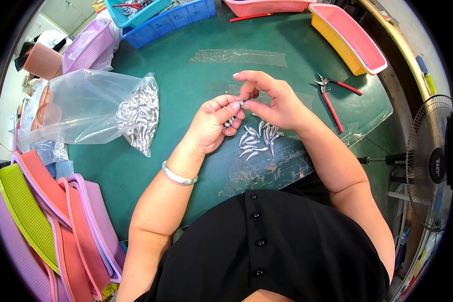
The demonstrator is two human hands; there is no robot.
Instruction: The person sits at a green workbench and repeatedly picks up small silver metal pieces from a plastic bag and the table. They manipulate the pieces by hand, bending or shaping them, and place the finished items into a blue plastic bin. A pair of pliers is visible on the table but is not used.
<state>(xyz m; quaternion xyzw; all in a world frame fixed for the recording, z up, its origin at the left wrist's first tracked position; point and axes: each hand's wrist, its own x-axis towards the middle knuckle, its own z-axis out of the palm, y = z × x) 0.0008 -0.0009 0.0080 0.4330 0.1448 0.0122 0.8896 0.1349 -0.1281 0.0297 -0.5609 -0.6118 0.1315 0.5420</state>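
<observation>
Over the green table mat [196,80], my left hand [214,123] and my right hand [272,100] meet. Both pinch one small silver metal piece [241,103] between their fingertips. More of the same silver pieces sit in my left hand's curled fingers [229,123]. Just below my right hand lies a small pile of silver teardrop-shaped pieces [259,138] on the mat. A pale bangle [178,176] circles my left wrist.
A clear plastic bag [100,105] with many silver pieces lies at the left. Red-handled pliers [332,95] lie right of my hands. Coloured plastic baskets stand along the far edge [347,35] and stacked at the lower left [50,221]. A fan [433,161] stands at the right.
</observation>
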